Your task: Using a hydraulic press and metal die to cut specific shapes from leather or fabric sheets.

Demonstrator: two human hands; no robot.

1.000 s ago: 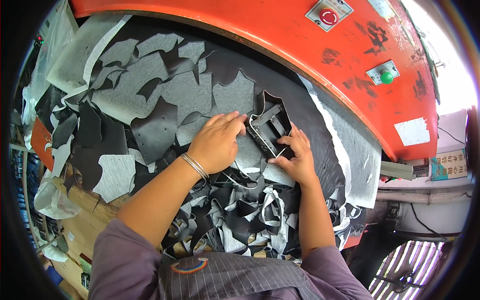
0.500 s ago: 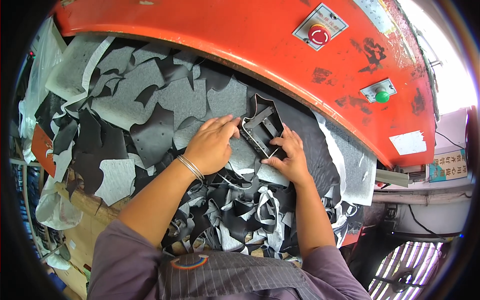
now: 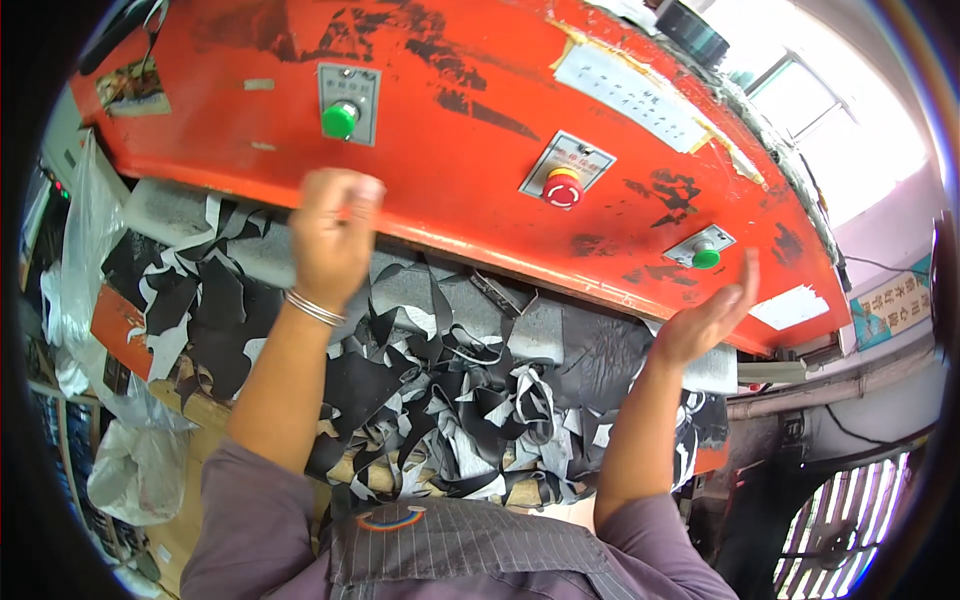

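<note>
Both my hands are raised before the orange-red machine beam (image 3: 450, 180). My left hand (image 3: 335, 235) is closed, fingers curled with nothing visible in them, just below the left green push button (image 3: 339, 121) and apart from it. My right hand (image 3: 708, 318) is open and bare, fingers stretched upward, below and beside the right green push button (image 3: 705, 258). Between them, the metal cutting die (image 3: 497, 294) lies on the dark sheet material (image 3: 615, 355), partly hidden under the beam's lower edge.
A red stop button (image 3: 562, 188) sits on the beam between the green ones. Black and grey scraps (image 3: 470, 420) heap up along the near edge. Clear plastic bags (image 3: 140, 480) hang at the left. At lower right stands a fan (image 3: 835, 545).
My hands have let go of the cutting die and risen to the beam, left hand leftward, right hand rightward. The view has shifted, showing more of the beam. The die now lies partly beneath it.
</note>
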